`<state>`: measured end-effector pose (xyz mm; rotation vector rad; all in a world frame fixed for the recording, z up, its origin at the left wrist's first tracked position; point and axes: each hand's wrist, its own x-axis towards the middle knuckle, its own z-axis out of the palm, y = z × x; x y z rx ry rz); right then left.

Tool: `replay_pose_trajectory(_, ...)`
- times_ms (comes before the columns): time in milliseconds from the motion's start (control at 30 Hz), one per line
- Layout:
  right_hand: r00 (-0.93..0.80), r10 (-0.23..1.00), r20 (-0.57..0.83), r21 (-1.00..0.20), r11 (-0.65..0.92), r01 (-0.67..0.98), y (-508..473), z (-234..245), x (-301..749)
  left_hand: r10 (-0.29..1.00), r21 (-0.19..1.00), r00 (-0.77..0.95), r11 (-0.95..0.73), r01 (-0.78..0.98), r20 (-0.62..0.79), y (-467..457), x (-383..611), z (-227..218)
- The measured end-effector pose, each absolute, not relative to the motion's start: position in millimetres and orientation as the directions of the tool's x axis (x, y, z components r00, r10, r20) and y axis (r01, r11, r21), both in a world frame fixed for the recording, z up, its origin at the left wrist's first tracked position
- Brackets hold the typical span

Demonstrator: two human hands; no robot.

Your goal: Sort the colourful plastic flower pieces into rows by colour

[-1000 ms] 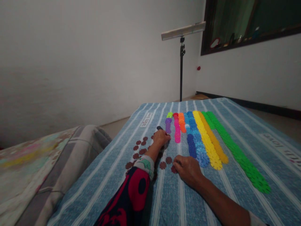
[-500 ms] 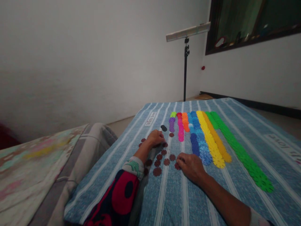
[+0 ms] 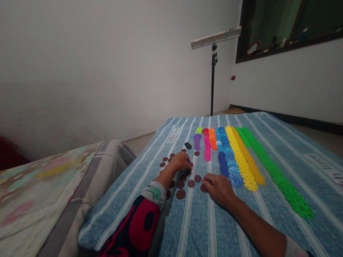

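Several brown notched plastic discs (image 3: 180,194) lie scattered on the blue striped cloth (image 3: 187,228). Low over them is my left hand (image 3: 181,161), its fingers pinched together at a brown disc (image 3: 191,165) and partly covering it. A few more discs are half hidden under that hand and wrist. On the right, my right hand (image 3: 218,187) has its thumb and finger closed on the edge of another brown disc (image 3: 203,188), close to the cloth. Beyond my left hand lie a single brown disc (image 3: 197,153) and some black discs (image 3: 188,146).
Overlapping discs form colour rows: purple (image 3: 197,142), pink (image 3: 207,150), orange (image 3: 212,137), blue (image 3: 230,162), yellow (image 3: 241,164) and green (image 3: 278,173). A patterned cover (image 3: 40,192) is at the left. A black stand (image 3: 212,82) rises behind the cloth's far edge.
My left hand has shifted slightly right and toward me, uncovering brown discs behind it. My right hand keeps its place at its disc. The view has shifted slightly.
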<state>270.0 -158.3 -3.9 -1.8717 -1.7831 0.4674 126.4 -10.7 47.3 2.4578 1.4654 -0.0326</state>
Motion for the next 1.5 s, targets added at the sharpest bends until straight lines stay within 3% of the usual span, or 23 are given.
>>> replay_pose_trajectory(300, 0.078, 0.993, 0.091, -0.588, -0.010, 0.809, -158, -4, 269, 0.917, 0.330, 0.399, -0.387, 0.861, 0.034, 8, 153, 44)
replay_pose_trajectory(567, 0.089, 0.993, 0.077, -0.551, -0.032, 0.834, -157, -1, 269, 0.950, 0.340, 0.313, -0.294, 0.893, 0.000, 22, 176, 35)
replay_pose_trajectory(833, 0.082, 0.992, 0.098, -0.549, -0.015, 0.836, -156, -5, 270, 0.947, 0.379, 0.320, -0.305, 0.874, 0.024, 35, 150, 31)
replay_pose_trajectory(1033, 0.076, 0.993, 0.094, -0.538, -0.014, 0.843, -157, -6, 270, 0.938, 0.453, 0.339, -0.271, 0.849, -0.074, 41, 113, 40)
replay_pose_trajectory(1500, 0.079, 0.991, 0.106, -0.550, -0.008, 0.835, -157, -5, 271, 0.855, 0.290, 0.484, -0.422, 0.859, -0.189, 15, 94, 51)
